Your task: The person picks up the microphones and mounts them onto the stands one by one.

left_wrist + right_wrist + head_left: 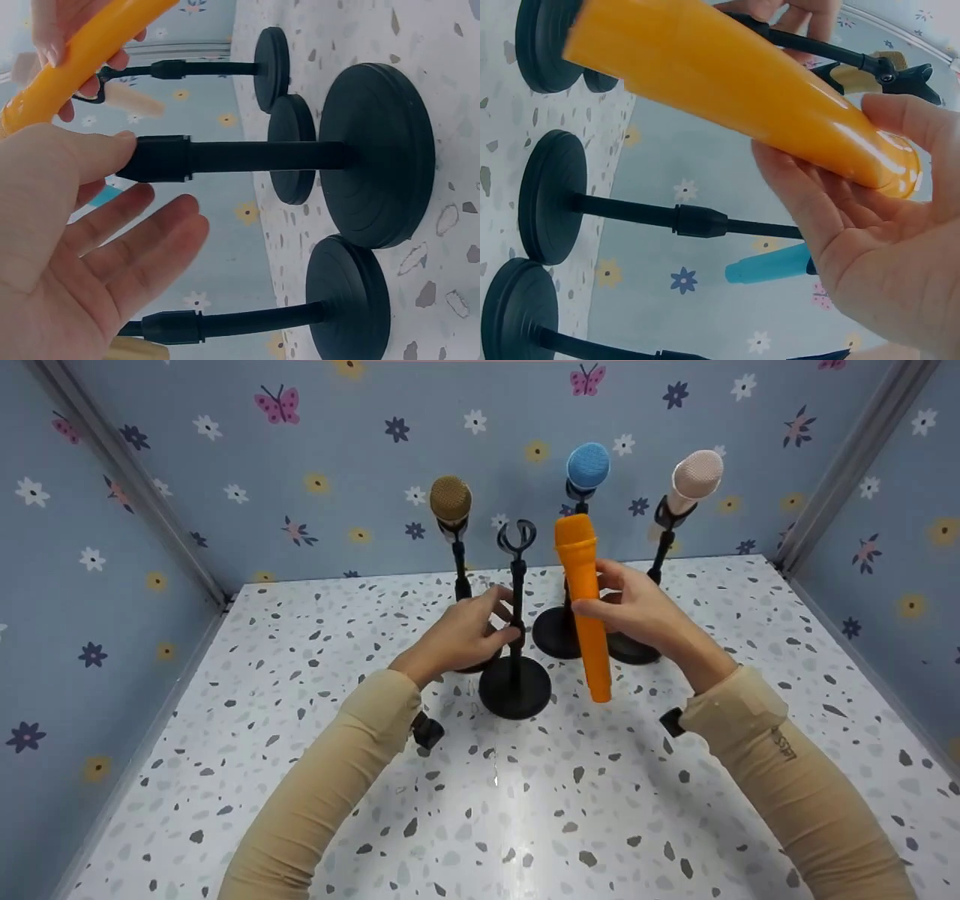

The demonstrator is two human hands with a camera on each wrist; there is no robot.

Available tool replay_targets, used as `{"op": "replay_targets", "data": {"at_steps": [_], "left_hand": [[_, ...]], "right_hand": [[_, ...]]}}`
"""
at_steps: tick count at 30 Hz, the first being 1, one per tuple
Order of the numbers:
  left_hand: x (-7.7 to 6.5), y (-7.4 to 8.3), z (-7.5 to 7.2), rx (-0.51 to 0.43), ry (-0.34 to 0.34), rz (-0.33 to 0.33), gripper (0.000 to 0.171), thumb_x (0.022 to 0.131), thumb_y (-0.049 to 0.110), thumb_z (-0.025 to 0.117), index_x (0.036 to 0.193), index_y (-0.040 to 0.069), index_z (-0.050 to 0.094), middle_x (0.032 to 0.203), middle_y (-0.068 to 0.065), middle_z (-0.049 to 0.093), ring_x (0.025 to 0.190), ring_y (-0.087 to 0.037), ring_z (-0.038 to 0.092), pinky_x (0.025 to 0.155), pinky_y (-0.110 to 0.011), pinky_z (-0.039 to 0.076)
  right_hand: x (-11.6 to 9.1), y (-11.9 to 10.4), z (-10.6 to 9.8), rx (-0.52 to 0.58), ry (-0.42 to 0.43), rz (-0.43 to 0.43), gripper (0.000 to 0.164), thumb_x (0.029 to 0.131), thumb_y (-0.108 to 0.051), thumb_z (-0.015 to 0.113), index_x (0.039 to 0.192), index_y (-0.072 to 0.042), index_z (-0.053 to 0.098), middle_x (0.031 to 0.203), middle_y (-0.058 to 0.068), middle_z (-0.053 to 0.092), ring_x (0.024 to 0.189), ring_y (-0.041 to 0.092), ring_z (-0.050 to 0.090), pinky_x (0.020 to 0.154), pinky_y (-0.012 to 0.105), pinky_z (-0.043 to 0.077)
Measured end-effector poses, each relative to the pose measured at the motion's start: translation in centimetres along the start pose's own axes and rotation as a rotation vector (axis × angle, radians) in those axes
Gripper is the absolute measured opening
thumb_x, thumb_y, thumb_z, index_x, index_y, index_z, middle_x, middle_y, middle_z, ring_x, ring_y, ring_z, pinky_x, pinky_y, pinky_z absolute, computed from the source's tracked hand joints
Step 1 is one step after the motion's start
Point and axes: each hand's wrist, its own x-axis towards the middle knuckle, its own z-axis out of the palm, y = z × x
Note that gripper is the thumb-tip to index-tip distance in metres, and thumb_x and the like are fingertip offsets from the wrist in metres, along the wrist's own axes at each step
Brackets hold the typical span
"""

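My right hand [634, 604] grips an orange microphone [589, 615] by its body between thumb and fingers, its head up and tail down, slightly tilted. In the right wrist view the microphone [727, 90] crosses the upper part. Just left of it stands a black microphone stand [517, 600] with a bare clip [517, 538] on top. My left hand [469, 630] holds this stand's pole around its collar [161, 158]. In the left wrist view the thumb lies against the collar while the other fingers are spread loosely below.
Behind are three more black stands, holding a gold-headed microphone [451, 500] at left, a blue microphone [588, 466] in the middle and a pale pink microphone [696, 478] at right. All stand on a speckled white table [480, 810] before a flowered wall [315, 510].
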Motion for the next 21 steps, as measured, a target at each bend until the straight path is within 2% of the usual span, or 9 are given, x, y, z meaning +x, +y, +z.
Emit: {"op": "replay_targets", "data": {"at_steps": [3,7,11,15,21], "left_hand": [[-0.1,0.4,-0.3,-0.047,0.086,0.018,0.044,0.100,0.022,0.064,0.139,0.009,0.049,0.119,-0.011,0.067,0.095,-0.021,0.070,0.087,-0.034,0.056],[-0.1,0.7,-0.1,-0.124,0.145,0.023,0.052,0.100,0.019,0.065,0.146,0.008,0.043,0.127,-0.012,0.062,0.105,-0.023,0.068,0.087,-0.033,0.057],[0.1,0.8,0.3,-0.210,0.161,0.013,0.057,0.100,0.018,0.065,0.149,0.006,0.039,0.133,-0.011,0.058,0.111,-0.021,0.066,0.087,-0.032,0.057],[0.4,1.0,0.6,-0.275,0.173,0.026,0.058,0.100,0.015,0.066,0.150,0.006,0.038,0.129,-0.011,0.060,0.109,-0.018,0.067,0.088,-0.029,0.057],[0.7,1.3,1.0,-0.274,0.170,0.055,0.049,0.102,0.017,0.064,0.144,0.009,0.040,0.124,-0.009,0.062,0.106,-0.016,0.068,0.088,-0.028,0.057]], "right_hand": [[-0.1,-0.3,0.2,0.069,0.026,-0.119,0.078,0.094,-0.037,0.074,0.158,-0.019,0.034,0.135,0.012,0.058,0.115,0.033,0.064,0.093,0.050,0.055],[-0.4,-0.8,0.6,0.197,0.061,-0.303,0.070,0.098,-0.026,0.070,0.158,-0.021,0.033,0.135,0.016,0.061,0.113,0.036,0.067,0.090,0.047,0.058],[-0.7,-1.5,0.8,0.269,0.103,-0.505,0.065,0.099,-0.016,0.067,0.155,-0.017,0.034,0.130,0.023,0.062,0.112,0.035,0.068,0.089,0.045,0.058],[-1.1,-2.4,1.2,0.314,0.149,-0.692,0.061,0.100,-0.014,0.067,0.152,-0.009,0.034,0.126,0.029,0.059,0.111,0.038,0.067,0.096,0.047,0.055],[-1.7,-4.6,2.0,0.364,0.222,-0.861,0.066,0.097,-0.022,0.070,0.148,0.001,0.035,0.122,0.027,0.058,0.109,0.041,0.067,0.096,0.048,0.054]]}}
